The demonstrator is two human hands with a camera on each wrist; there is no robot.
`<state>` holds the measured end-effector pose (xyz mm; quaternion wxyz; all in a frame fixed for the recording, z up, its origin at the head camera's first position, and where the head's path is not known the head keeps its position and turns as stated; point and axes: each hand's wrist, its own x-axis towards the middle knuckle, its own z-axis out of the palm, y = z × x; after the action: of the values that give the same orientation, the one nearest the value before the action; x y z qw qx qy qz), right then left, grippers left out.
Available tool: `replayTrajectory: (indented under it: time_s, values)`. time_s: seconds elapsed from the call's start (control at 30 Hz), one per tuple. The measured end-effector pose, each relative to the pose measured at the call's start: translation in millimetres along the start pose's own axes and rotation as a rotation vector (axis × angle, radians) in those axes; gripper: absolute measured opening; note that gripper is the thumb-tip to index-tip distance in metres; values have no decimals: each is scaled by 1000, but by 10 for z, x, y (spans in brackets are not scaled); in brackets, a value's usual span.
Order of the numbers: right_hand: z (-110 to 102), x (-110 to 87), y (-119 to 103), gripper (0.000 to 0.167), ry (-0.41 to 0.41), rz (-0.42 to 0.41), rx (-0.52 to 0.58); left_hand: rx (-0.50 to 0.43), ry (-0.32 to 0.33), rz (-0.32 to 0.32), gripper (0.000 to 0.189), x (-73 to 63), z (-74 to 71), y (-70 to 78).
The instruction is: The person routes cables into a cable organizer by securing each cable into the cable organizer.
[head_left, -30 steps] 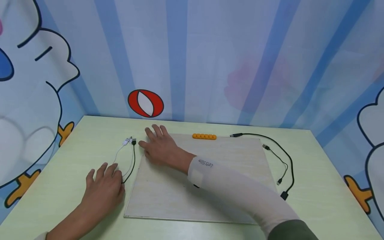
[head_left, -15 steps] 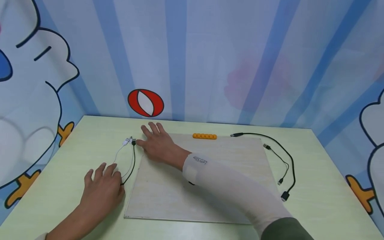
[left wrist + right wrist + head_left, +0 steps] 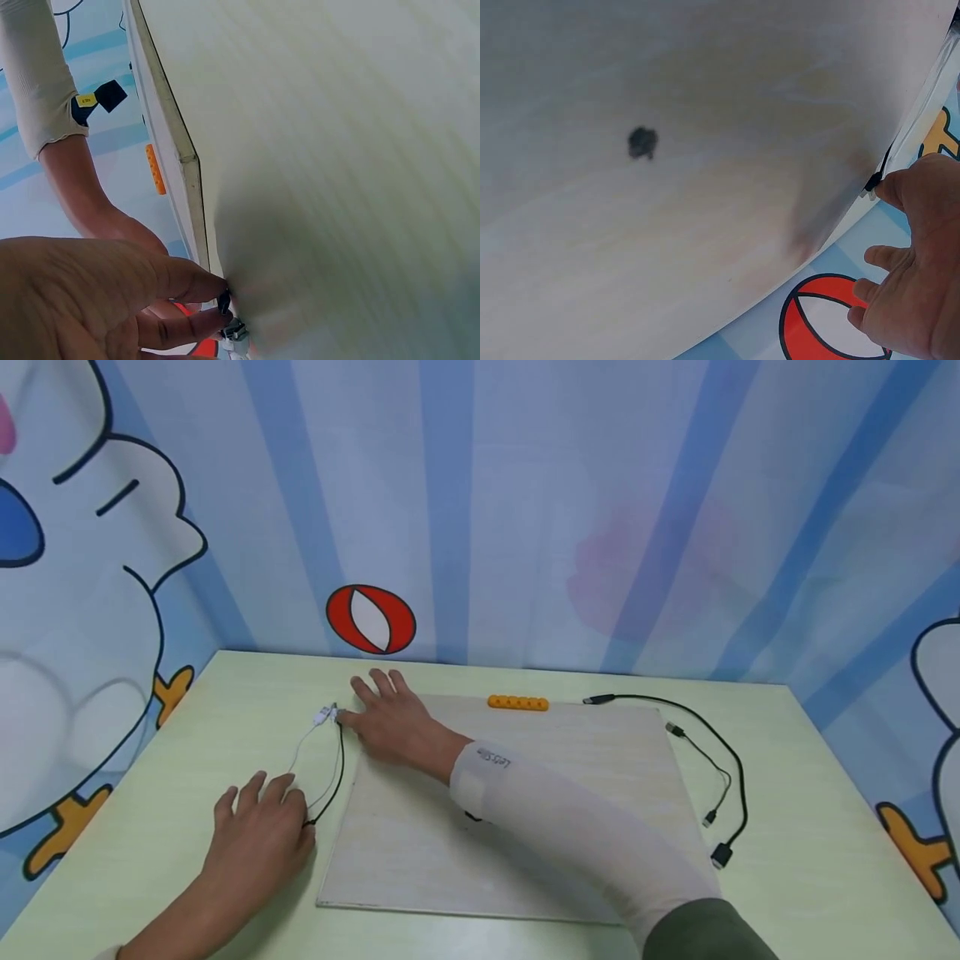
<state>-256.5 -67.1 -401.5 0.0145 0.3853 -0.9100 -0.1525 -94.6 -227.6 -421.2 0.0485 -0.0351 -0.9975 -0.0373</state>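
In the head view my left hand (image 3: pixel 258 839) is at the left of the board, by the near end of a thin black USB cable (image 3: pixel 342 764). The left wrist view shows its thumb and forefinger pinching the cable's small black plug (image 3: pixel 224 300). My right hand (image 3: pixel 393 722) reaches across the board's far left corner with its fingers spread. Its thumb touches the cable's black USB connector (image 3: pixel 873 181) at the far end. Alongside lies a white USB cable (image 3: pixel 322 716), its near part hidden behind the left hand.
A pale flat board (image 3: pixel 405 860) lies mid-table under the right forearm. An orange cable holder (image 3: pixel 517 702) sits at its far edge. To the right lie a thick black cable (image 3: pixel 741 768) and a shorter thin black cable (image 3: pixel 726 768). A printed curtain (image 3: pixel 510 527) stands behind the table.
My right hand has moved slightly left, and its thumb has come onto the black USB connector. The left hand has stayed at the cable's near end. The head view has shifted a little.
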Motion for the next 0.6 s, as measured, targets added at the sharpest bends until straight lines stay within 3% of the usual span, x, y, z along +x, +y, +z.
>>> replayTrajectory:
  time_s: [0.2,0.6]
  values:
    - [-16,54,-24,54,-18,-5,6,3,-31,-16,20,6,-6,4]
    - [-67,79,-30,53,-29,-31,-3,-9,-30,-13,18,11,-2,-1]
